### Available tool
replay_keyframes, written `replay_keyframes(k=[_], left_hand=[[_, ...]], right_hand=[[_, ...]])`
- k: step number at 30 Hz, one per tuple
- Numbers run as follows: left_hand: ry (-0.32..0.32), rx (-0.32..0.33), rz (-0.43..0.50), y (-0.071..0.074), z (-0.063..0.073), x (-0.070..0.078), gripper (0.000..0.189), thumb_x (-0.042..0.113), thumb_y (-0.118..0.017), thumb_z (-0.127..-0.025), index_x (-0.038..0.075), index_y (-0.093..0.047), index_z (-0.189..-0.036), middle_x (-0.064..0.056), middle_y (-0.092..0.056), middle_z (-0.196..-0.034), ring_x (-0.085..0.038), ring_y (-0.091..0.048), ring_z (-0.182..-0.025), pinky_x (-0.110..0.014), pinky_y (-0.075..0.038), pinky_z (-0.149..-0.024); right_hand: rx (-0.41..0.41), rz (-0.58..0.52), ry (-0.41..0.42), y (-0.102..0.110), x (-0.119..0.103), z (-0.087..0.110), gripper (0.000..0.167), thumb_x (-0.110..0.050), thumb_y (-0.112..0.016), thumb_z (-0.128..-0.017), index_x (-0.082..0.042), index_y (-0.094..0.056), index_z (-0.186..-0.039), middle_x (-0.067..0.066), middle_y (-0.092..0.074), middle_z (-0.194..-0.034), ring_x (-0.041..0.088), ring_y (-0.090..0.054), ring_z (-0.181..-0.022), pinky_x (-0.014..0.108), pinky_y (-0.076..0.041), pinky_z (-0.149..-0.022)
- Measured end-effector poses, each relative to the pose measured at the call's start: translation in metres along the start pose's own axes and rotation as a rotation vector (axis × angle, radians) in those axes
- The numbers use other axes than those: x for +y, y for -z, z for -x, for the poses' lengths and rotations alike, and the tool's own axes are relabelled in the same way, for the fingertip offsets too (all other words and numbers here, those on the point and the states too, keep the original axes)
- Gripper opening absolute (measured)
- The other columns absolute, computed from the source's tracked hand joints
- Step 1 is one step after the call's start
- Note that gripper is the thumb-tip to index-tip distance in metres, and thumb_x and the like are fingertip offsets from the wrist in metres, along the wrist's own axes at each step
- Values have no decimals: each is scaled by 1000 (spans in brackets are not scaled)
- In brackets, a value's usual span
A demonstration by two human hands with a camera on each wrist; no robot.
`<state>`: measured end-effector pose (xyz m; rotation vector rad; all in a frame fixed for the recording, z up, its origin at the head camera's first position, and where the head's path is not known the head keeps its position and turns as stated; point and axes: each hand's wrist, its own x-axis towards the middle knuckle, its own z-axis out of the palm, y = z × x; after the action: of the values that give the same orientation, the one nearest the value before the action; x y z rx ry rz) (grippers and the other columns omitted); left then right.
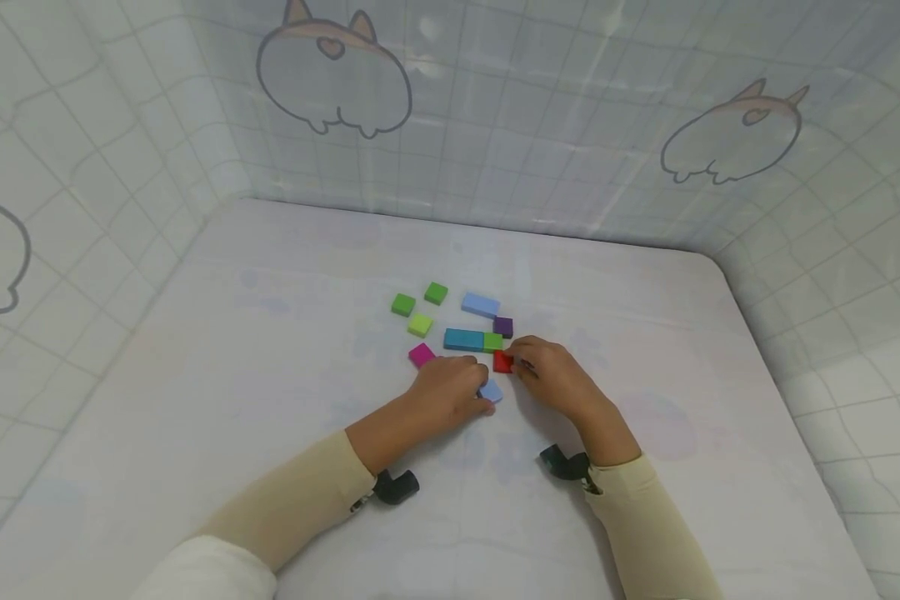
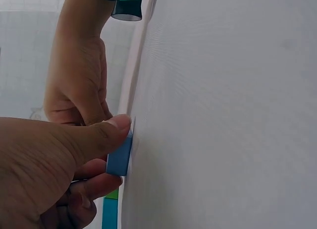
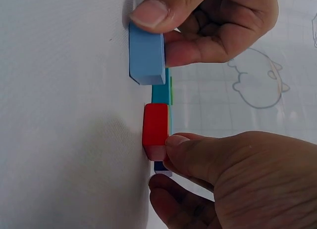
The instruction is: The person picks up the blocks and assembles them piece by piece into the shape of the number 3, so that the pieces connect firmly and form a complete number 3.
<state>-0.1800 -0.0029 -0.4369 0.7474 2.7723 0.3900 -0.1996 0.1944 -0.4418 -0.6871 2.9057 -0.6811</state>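
Note:
My left hand (image 1: 446, 393) pinches a light blue block (image 3: 147, 56) between thumb and fingers, low at the white tabletop. Close to its right, my right hand (image 1: 551, 372) holds a red block (image 3: 156, 127) by its side, thumb tip at one corner in the right wrist view. The red block lies just in front of a green block (image 1: 492, 342), which sits end to end with a longer teal block (image 1: 463, 339). Beyond my left knuckles shows a magenta block (image 1: 422, 355), partly covered by that hand.
Behind the teal block lie a dark purple block (image 1: 503, 327) and a longer light blue block (image 1: 480, 304). To the left are a lime block (image 1: 420, 325) and two green blocks (image 1: 402, 304). A tiled-pattern wall (image 1: 510, 125) rises behind the tabletop (image 1: 270, 400).

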Motion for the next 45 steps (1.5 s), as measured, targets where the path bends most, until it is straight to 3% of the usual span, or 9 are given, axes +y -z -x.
replay_keyframes(k=[19, 32, 45], left_hand=[[-18, 48, 1, -6, -11, 1, 35, 46, -80, -82, 14, -70, -94, 5, -53, -71, -13, -53, -67, -27, -44, -61], [-37, 65, -46, -4, -13, 3, 41, 48, -77, -84, 14, -70, -105, 6, -53, -73, -12, -54, -71, -27, -44, -64], [-44, 89, -54, -5, -16, 2, 41, 50, -76, -84, 13, -72, -102, 5, -57, -76, -12, -55, -72, -28, -45, -65]], right_hand=[[15, -15, 30, -2, 5, -1, 26, 1, -69, -91, -2, -71, -116, 10, -68, -121, 26, -64, -115, 40, -52, -98], [18, -23, 35, -1, 3, 0, 27, 4, -69, -90, -2, -72, -116, 10, -69, -120, 25, -65, -114, 40, -52, -98], [15, -20, 41, 0, 4, -1, 26, 3, -70, -90, -3, -72, -115, 9, -69, -120, 25, -65, -114, 40, -52, -99]])
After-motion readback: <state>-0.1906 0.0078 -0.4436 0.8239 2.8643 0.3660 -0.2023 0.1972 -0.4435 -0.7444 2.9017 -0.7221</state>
